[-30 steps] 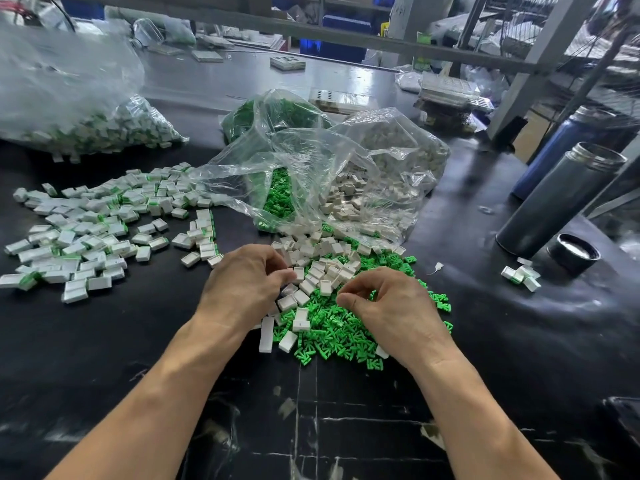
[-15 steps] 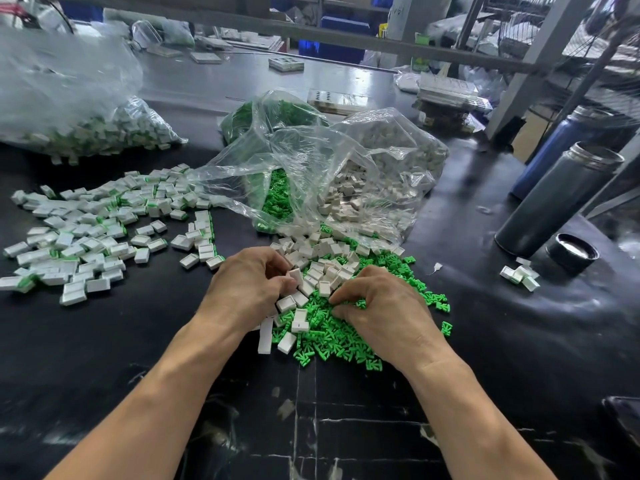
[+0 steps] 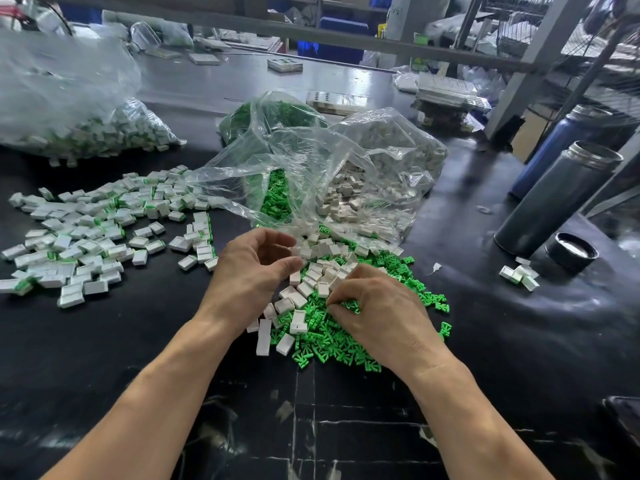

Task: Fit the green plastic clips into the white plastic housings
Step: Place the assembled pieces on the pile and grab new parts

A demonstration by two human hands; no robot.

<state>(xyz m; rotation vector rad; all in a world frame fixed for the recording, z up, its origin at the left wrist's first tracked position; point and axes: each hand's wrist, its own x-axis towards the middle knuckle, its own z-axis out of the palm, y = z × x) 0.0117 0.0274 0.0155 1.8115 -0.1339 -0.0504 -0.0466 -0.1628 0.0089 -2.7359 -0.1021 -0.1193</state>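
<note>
Both your hands are over the loose parts pile on the black table (image 3: 519,341).

Your left hand (image 3: 249,271) hovers with fingers loosely curled, gripping nothing visible. Your right hand (image 3: 377,313) pinches at the green clips (image 3: 332,344), though I cannot tell what it holds. White housings (image 3: 322,271) lie between both hands; assembled pieces (image 3: 86,237) lie well left.

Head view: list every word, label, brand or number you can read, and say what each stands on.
None can be read.
White post at the back: faint marks near its top, too blurred to read.
Yellow tag beside it: too small to read.
Steel flask, clear bags, white housings, green clips: no print visible.
</note>
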